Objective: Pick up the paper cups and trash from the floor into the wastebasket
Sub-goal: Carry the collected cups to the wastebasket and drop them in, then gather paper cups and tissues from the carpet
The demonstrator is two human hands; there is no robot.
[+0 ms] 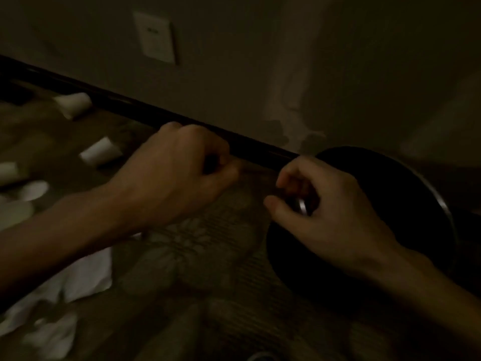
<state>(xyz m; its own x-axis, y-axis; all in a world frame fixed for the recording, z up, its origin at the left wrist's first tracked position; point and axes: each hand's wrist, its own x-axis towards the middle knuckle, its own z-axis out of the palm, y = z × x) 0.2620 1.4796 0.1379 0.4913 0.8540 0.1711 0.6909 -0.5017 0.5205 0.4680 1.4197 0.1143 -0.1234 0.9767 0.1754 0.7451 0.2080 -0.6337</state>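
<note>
Head view, dim and blurred. The left hand (179,173) hovers above the carpet (208,246) by the baseboard (125,105), its fingers curled tight with the thumb against the forefinger. I cannot tell whether it pinches anything. The right hand (335,214) is over the near edge of the wastebasket (440,201), its fingers bent inward and the thumb a little apart. A silvery band (302,205) glints among them, and whether the hand holds something I cannot tell.

The wastebasket is round, black and glossy-rimmed, and stands by the wall at right. White paper cups (100,152) lie on their sides on the floor at left, their long axes running from lower left to upper right. Crumpled white paper (86,274) lies nearer. The carpet is ribbed with a flower pattern.
</note>
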